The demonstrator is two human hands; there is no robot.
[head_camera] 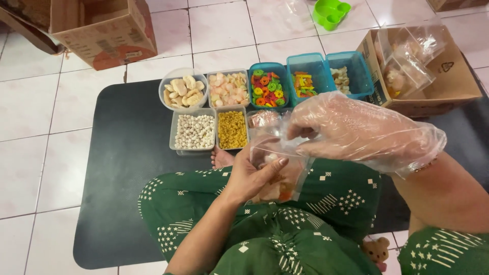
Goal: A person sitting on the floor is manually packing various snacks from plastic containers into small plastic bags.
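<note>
The bare left hand (254, 175) comes up from below, forearm angled inward, palm up, fingers curled and thumb pinched in a closed grasp. The right hand (351, 130), sheathed in a loose clear plastic glove, reaches across from the right, fingertips pinched together just above the left.

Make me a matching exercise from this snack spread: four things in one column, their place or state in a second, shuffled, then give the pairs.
Things:
1. right hand
2. left hand
3. green mould
4. yellow snack tub

Places or states:
A. bare, holding the small clear bag from below
B. on the white tiles, far from the mat
C. covered by a loose plastic glove
D. front row, right of the white pellet tub

Pairs: 1-C, 2-A, 3-B, 4-D
</note>
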